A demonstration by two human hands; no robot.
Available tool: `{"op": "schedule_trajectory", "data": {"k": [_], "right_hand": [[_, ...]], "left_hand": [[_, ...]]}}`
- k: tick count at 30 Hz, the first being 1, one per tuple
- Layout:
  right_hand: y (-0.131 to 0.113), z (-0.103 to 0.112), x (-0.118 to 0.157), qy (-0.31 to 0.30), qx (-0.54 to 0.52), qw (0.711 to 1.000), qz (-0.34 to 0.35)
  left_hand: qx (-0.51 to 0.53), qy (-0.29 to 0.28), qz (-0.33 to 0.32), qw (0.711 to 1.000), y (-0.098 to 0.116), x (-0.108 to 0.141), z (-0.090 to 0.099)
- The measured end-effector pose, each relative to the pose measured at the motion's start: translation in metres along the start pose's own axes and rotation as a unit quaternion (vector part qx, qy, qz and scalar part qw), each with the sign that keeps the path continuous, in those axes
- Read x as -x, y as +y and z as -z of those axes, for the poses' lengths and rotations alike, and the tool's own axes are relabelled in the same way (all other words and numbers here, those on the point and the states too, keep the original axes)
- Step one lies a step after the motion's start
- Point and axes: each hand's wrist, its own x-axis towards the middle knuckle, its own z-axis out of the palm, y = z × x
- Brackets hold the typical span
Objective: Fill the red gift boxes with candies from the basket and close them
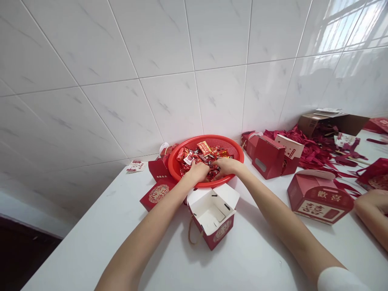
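A red plastic basket [238, 147] of wrapped candies [204, 148] stands against the wall. Both my hands reach into it. My left hand [198, 172] is down among the candies at the near left, its fingertips buried. On the near right, my right hand [226, 166] also dips into the candies, with its fingers mostly hidden. Whether either hand grips any candy cannot be made out. In front of the basket, between my forearms, an open red gift box [209, 226] with a white inside and a rope handle shows no candy in it.
Left of the basket lies another red box [157, 194]. To the right stand red boxes [268, 157], a closed gift box [321, 198], a heap of dark red ribbons [315, 149] and a cardboard box [309, 124]. Another person's arm [374, 212] rests at the right edge.
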Motion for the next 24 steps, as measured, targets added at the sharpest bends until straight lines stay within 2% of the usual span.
{"op": "schedule_trajectory", "data": {"k": [6,14,19,24], "right_hand": [[0.001,0.000,-0.002,0.012,-0.025,1.000,0.002],[0.012,-0.003,-0.005,0.085,-0.133,0.987,0.036],[0.021,-0.005,-0.009,0.129,-0.244,0.960,0.053],[0.026,-0.007,-0.009,0.173,-0.369,0.911,0.052]], "left_hand": [[0.027,0.061,0.051,0.996,-0.008,0.000,-0.002],[0.119,0.149,0.037,0.981,-0.014,-0.006,-0.007],[0.179,0.187,0.034,0.965,-0.019,-0.011,-0.013],[0.219,0.213,0.023,0.952,-0.023,-0.014,-0.015]]}}
